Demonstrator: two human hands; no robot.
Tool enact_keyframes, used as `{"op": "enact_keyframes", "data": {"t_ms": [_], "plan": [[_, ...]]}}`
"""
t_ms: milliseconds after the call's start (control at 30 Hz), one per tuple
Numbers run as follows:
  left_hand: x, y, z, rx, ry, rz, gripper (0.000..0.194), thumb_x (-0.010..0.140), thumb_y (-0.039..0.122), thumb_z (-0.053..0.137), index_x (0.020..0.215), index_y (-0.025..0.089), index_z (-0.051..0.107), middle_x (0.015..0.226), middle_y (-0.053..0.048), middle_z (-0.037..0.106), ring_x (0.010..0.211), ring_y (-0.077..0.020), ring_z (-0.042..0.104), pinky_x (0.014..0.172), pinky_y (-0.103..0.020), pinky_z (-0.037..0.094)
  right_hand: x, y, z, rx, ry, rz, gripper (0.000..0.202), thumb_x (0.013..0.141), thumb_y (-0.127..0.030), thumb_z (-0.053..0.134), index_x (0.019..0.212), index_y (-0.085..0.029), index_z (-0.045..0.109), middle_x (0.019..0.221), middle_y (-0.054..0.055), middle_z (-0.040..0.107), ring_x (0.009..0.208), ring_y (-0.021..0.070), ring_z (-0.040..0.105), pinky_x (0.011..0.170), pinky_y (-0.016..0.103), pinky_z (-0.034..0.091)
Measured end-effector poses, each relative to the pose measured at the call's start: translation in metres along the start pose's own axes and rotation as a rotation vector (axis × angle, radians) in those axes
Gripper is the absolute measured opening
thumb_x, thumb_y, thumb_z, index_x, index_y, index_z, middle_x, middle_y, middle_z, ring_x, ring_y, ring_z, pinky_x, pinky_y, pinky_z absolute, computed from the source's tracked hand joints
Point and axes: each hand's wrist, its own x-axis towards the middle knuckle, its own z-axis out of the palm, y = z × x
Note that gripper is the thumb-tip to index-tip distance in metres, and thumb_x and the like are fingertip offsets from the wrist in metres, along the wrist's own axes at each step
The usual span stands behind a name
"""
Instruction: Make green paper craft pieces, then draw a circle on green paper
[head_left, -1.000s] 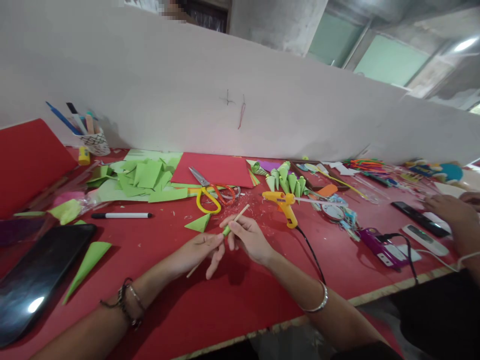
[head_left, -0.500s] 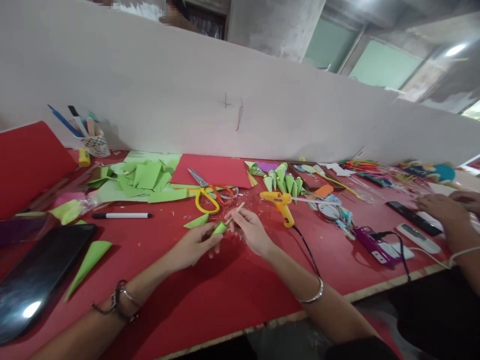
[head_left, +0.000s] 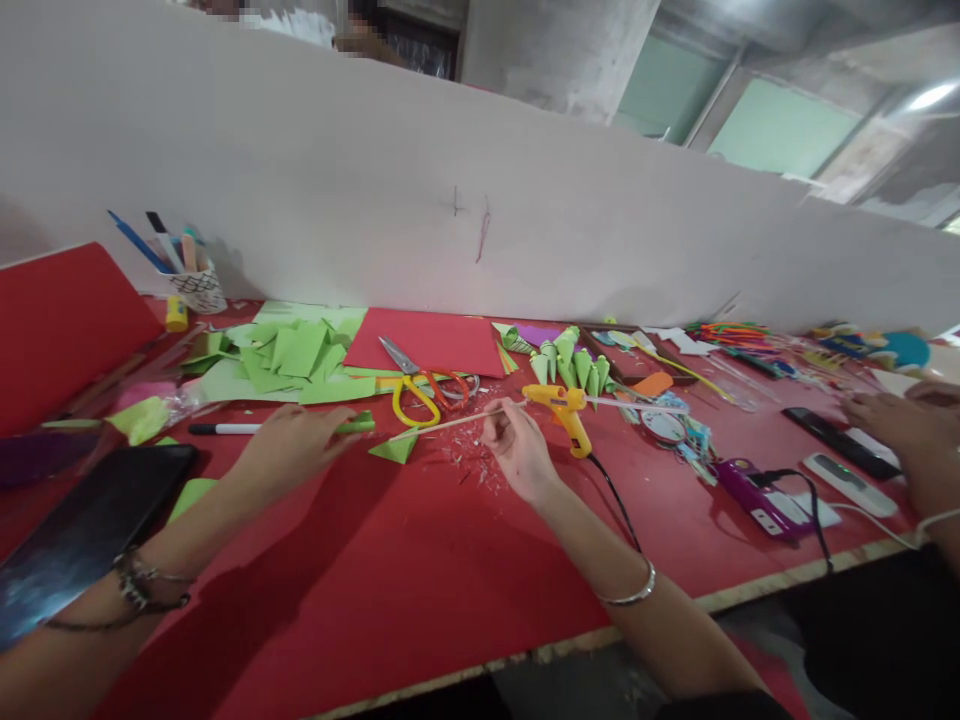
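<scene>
My left hand (head_left: 304, 445) is closed on a rolled green paper cone (head_left: 356, 424), above the white marker (head_left: 225, 429). Between the fingers of my right hand (head_left: 517, 440) is a thin wooden stick (head_left: 454, 424), which slants left towards a green paper piece (head_left: 395, 448) on the table. Scissors (head_left: 412, 395) with yellow and orange handles lie just beyond the stick. Close to my right hand stands a yellow hot glue gun (head_left: 562, 410) with a clear glue stick in its back. Small paper scraps (head_left: 476, 462) are strewn below the stick.
Green paper pieces (head_left: 300, 350) and a red sheet (head_left: 427, 342) lie at the back. Finished green cones (head_left: 566, 360) sit by a tray. A black phone-like slab (head_left: 97, 530) lies left; a purple power strip (head_left: 765, 500) right. A co-worker's hand (head_left: 900, 430) is at far right.
My left hand has moved left and away from my right hand, carrying the green cone off the stick. The stick now shows at full length in my right hand.
</scene>
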Motion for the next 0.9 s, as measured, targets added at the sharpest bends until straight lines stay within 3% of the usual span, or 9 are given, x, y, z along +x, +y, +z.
{"op": "enact_keyframes", "data": {"t_ms": [67,133,367,533,767,900], "plan": [[0.004,0.0,0.0,0.243,-0.01,0.04,0.029,0.082,0.038,0.042,0.096,0.018,0.057,0.086,-0.009,0.064,0.079,-0.0251,0.055,0.072,-0.034,0.033,-0.001,0.0,0.0,-0.015,-0.024,-0.014,0.025,0.078,-0.04,0.05,0.071,-0.017,0.055,0.048,-0.004,0.047,0.044,0.0069,0.04,0.045,0.02,0.03],[0.006,0.002,0.0,0.348,-0.038,0.077,0.028,0.084,0.035,0.039,0.099,0.016,0.054,0.093,-0.01,0.063,0.085,-0.0263,0.055,0.073,-0.034,0.034,-0.002,0.001,0.001,-0.05,-0.079,-0.021,0.029,0.08,-0.041,0.047,0.07,-0.016,0.056,0.048,-0.003,0.048,0.044,0.007,0.04,0.044,0.02,0.03],[0.005,-0.007,0.006,0.219,-0.025,0.026,0.036,0.079,0.042,0.045,0.103,0.016,0.049,0.087,-0.009,0.063,0.079,-0.0234,0.057,0.067,-0.031,0.038,-0.005,0.004,0.002,-0.137,-0.168,-0.013,0.032,0.083,-0.041,0.044,0.069,-0.015,0.057,0.046,-0.003,0.048,0.041,0.0062,0.038,0.04,0.019,0.026],[0.003,-0.013,0.006,0.146,-0.07,0.093,0.018,0.078,0.033,0.046,0.086,0.019,0.055,0.09,-0.007,0.064,0.086,-0.0227,0.057,0.076,-0.034,0.038,-0.006,0.005,0.004,-0.168,-0.151,0.009,0.033,0.08,-0.045,0.046,0.068,-0.016,0.057,0.046,-0.004,0.047,0.041,0.0064,0.038,0.041,0.019,0.027],[-0.005,-0.012,0.009,0.171,0.037,0.052,0.032,0.081,0.034,0.042,0.106,0.016,0.049,0.107,-0.013,0.058,0.098,-0.0265,0.052,0.085,-0.04,0.037,-0.007,0.004,0.005,-0.126,-0.153,0.015,0.044,0.079,-0.052,0.042,0.059,-0.016,0.057,0.044,-0.002,0.047,0.041,0.0073,0.038,0.041,0.021,0.028],[-0.002,-0.001,0.007,0.095,0.005,0.184,0.036,0.081,0.032,0.043,0.113,0.016,0.047,0.116,-0.011,0.053,0.107,-0.0224,0.047,0.092,-0.035,0.036,-0.007,0.003,0.003,-0.126,-0.159,0.013,0.056,0.081,-0.056,0.035,0.045,-0.016,0.052,0.038,-0.002,0.04,0.038,0.0074,0.036,0.041,0.022,0.027]]}}
